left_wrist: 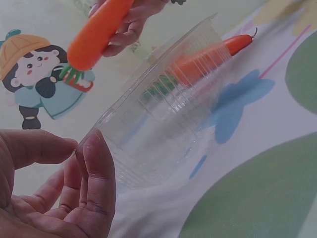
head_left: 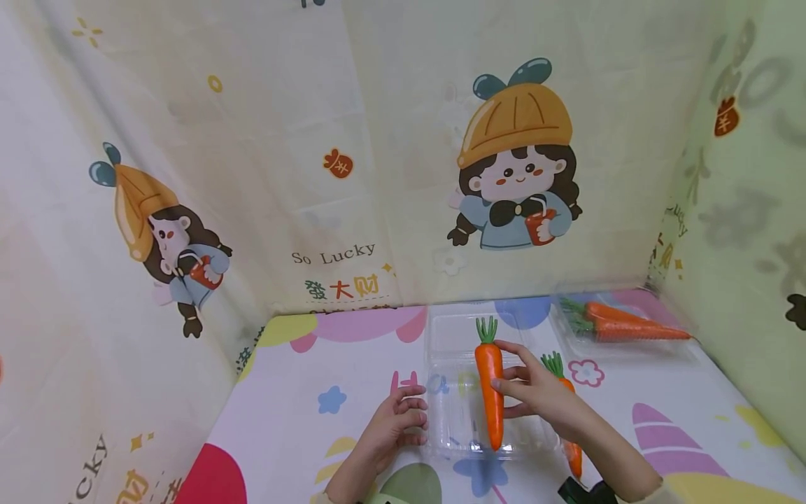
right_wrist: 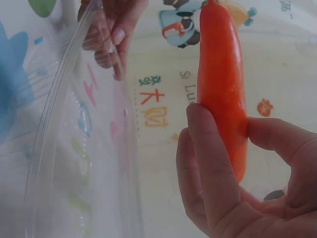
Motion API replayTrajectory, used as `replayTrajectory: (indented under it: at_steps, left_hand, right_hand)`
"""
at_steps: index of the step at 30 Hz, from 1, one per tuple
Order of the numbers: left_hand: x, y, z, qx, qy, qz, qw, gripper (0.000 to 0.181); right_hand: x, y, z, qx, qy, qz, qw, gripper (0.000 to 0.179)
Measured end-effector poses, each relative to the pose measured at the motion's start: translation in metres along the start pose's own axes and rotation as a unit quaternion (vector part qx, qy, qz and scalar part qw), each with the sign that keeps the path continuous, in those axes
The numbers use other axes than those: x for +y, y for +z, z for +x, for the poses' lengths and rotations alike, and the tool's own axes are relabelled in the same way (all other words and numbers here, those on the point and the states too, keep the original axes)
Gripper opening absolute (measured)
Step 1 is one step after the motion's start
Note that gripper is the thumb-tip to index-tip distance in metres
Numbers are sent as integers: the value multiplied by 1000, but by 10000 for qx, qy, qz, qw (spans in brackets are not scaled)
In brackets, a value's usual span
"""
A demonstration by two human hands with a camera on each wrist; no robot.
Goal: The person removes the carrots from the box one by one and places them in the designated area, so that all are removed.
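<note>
While R hand (head_left: 544, 392) pinches carrot no. 1 (head_left: 488, 402) betw. thumb & fingers above clear tray (head_left: 462, 423), L hand (head_left: 397, 425) pinches tray's L rim, thumb to fingertip. Carrot no. 2 (head_left: 574, 458) lies R of tray; rear-R box (head_left: 569, 343) holds 2 more carrots (head_left: 636, 330).

the cloth backdrop (head_left: 403, 119) reads "so lucky" above "發大财", with "¥" on its printed red pouches (head_left: 338, 164).

Beyond the right hand (head_left: 535, 387), we see a cartoon girl (head_left: 518, 175) on pale hanging cloth (head_left: 403, 105); left of the left hand (head_left: 393, 427), a blue star (head_left: 331, 400) on the desk (head_left: 283, 399).
</note>
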State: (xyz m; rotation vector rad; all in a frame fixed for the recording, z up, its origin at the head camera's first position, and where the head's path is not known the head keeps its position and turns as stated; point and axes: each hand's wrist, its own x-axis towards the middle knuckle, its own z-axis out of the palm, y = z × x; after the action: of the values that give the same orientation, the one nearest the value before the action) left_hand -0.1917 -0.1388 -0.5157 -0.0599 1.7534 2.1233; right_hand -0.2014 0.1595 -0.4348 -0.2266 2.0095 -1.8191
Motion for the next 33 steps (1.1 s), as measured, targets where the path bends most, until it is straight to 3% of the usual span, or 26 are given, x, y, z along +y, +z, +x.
replayTrajectory:
  at_steps: [10,17,33]
  left_hand:
    - [1,0,-1,16,7,-28,10000,55]
    - [2,0,-1,26,19,-21,10000,54]
    - [4,-7,-4,134,109,-20,9998,53]
  right_hand:
    - [5,-17,-10,267,219,-149,9993,76]
    - [11,-30,-23,402,150,-156,9990,74]
    - [42,-78,-46,1221,666,-594,9885,73]
